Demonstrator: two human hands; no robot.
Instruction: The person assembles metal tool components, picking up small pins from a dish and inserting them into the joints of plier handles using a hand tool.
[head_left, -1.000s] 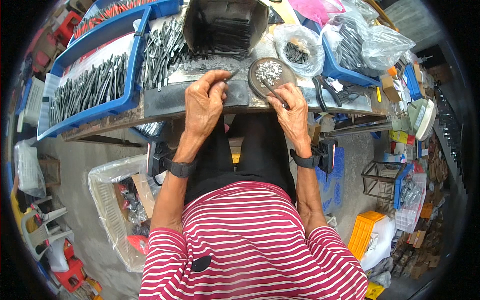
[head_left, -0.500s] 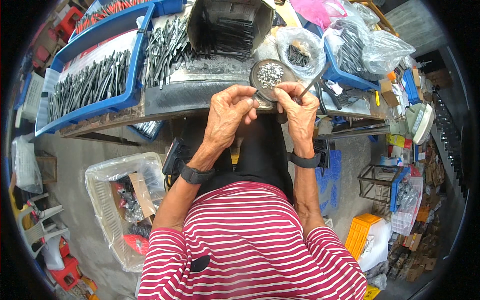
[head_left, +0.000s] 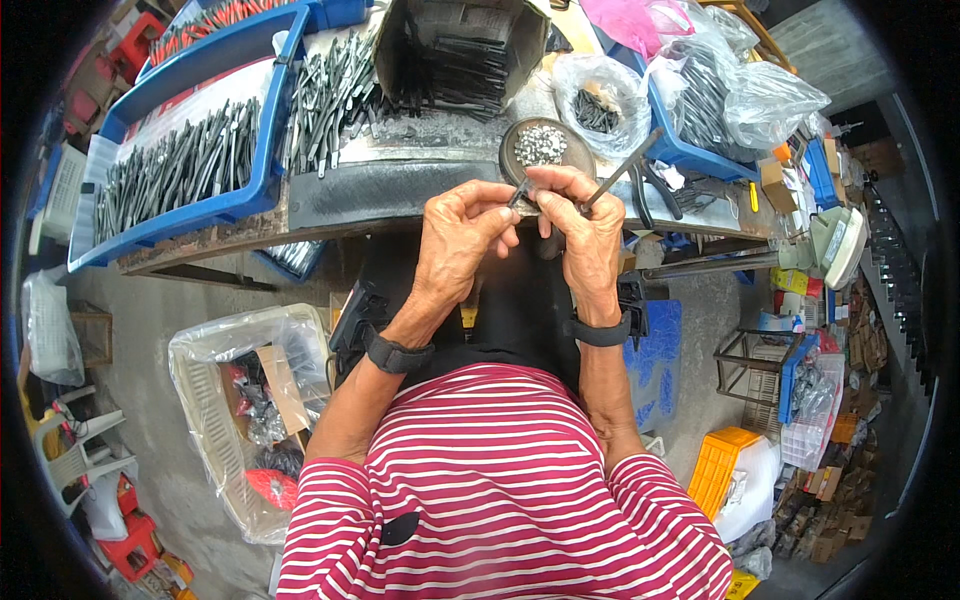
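My left hand (head_left: 455,235) is closed, its thumb and forefinger pinching a small dark piece (head_left: 517,194) that points up toward the other hand. Against that piece's upper end are the fingertips of my right hand (head_left: 588,235), pressed together; whether they pinch a tiny part is too small to make out. The same right hand grips a long metal rod (head_left: 632,158), which slants up to the right out of its fingers. A dark rounded lump below that hand may be the rod's other end. Just beyond both hands sits a round dish (head_left: 513,160) with small shiny metal bits (head_left: 541,145).
Long dark metal pieces fill a blue tray (head_left: 270,150) at left, with more piled beside an open box (head_left: 515,55). A plastic bag (head_left: 630,130) of dark parts, another blue bin (head_left: 680,150) and pliers (head_left: 660,190) lie at right. A lined crate (head_left: 185,370) stands on the floor.
My right hand has moved left from the dish's edge, bringing its fingertips to the piece in my left hand. The rod has swung along with it. My left hand has shifted slightly.
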